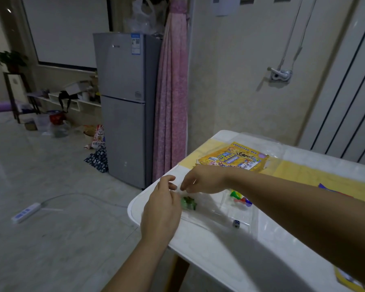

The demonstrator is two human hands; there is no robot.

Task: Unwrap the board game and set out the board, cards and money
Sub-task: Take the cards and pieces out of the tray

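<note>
On the white table (209, 249) lies a clear plastic bag (211, 209) with small green pieces (189, 203) inside. My left hand (162, 209) and my right hand (202, 180) both pinch the bag's left end near the table's corner. Coloured pawns (240, 199) lie in clear plastic beside my right forearm. A white die (236, 224) sits nearer the front. The yellow game cover sheet (234, 158) lies at the back under a loose clear wrapper (268, 148).
A yellow cloth (303, 175) covers the table's far part. A blue-red item (329, 189) peeks out behind my right forearm, and a yellow sheet (350, 281) lies at the front right edge. A grey fridge (124, 106), a pink curtain (171, 91) and a power strip (25, 212) are to the left.
</note>
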